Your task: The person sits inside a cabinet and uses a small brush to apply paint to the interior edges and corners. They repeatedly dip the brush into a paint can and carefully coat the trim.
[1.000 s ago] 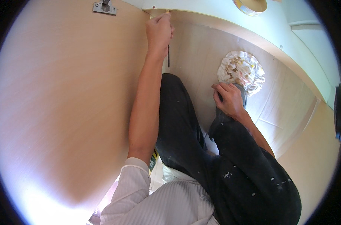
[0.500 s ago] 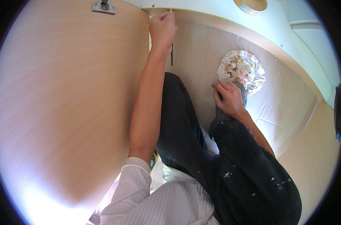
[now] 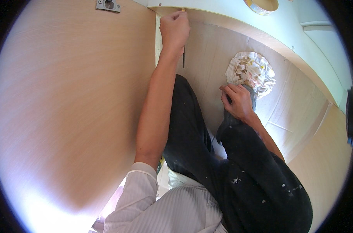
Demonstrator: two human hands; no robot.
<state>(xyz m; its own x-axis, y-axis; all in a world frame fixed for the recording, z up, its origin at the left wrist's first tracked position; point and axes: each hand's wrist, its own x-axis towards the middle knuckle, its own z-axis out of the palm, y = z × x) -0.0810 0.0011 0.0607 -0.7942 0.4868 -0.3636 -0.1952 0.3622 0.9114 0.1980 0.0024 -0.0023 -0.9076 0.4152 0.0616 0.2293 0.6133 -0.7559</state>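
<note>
My left hand is closed round a thin paintbrush. The brush's dark handle end hangs below the fist, and its yellowish tip shows above the fingers at the front edge of a pale board. Lower on the right, my right hand lies loosely over a dark grey shoe, fingers bent and a little apart, holding nothing I can see. Just beyond the shoe is a round, crumpled white cloth-like piece with brown and yellow stains.
A wood-grain door panel with a metal hinge stands close along my left arm. On the white surface at the top sits a round tin. Another wood-grain panel stands at the right.
My left hand has shifted slightly right along the board's edge with the paintbrush in it. The right hand stays on the shoe.
</note>
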